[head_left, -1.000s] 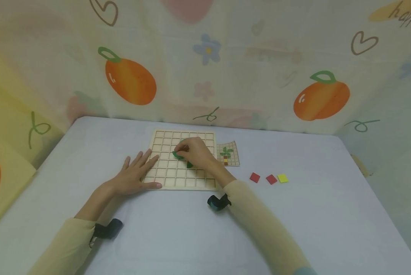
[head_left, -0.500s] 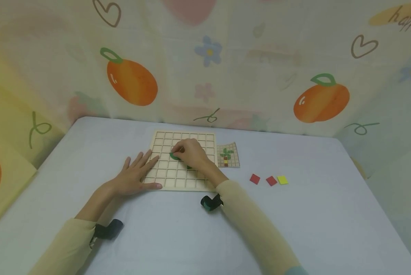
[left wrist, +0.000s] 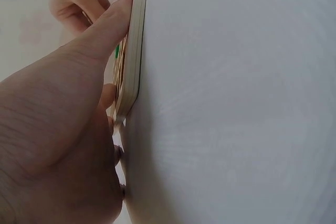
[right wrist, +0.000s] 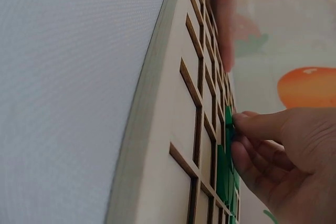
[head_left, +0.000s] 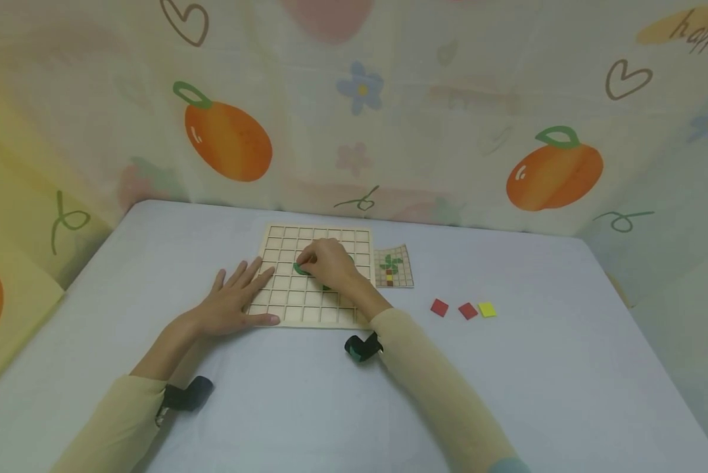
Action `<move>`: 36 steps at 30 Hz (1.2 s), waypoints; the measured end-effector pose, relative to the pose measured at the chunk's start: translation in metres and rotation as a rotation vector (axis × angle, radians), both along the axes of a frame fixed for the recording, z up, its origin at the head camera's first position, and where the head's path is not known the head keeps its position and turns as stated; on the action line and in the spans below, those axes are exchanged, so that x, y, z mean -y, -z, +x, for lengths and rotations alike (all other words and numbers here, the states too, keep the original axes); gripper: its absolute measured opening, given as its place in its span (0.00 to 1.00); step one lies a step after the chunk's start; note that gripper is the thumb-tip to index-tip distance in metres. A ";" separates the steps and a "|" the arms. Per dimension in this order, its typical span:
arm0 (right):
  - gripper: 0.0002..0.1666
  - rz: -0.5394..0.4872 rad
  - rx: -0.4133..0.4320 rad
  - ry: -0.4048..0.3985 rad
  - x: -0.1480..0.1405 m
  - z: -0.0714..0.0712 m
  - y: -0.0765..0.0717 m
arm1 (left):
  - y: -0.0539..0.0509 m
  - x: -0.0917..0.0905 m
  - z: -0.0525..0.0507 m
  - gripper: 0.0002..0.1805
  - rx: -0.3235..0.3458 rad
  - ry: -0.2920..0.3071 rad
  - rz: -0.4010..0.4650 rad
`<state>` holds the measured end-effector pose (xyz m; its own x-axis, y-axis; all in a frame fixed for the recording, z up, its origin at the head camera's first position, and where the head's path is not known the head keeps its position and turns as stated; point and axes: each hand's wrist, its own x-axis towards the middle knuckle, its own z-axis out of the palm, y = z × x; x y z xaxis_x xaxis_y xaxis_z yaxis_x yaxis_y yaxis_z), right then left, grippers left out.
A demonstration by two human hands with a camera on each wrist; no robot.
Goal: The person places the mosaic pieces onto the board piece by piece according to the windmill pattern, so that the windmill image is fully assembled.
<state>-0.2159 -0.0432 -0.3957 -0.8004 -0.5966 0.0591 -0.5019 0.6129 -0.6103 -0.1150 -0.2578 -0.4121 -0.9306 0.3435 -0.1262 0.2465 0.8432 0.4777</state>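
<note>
The right hand (head_left: 329,266) has shifted slightly left; the green piece (head_left: 299,269) too.

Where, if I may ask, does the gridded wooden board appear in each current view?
Head: board, slightly left of and below centre.
Left wrist: board, nearly edge-on, upper part, left of centre.
Right wrist: board, running top to bottom through the middle.
Shared landmark: right hand.
</note>
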 end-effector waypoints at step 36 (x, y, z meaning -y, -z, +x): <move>0.10 0.049 0.005 -0.083 -0.019 0.004 -0.027 | -0.001 -0.003 -0.002 0.55 -0.011 -0.012 -0.005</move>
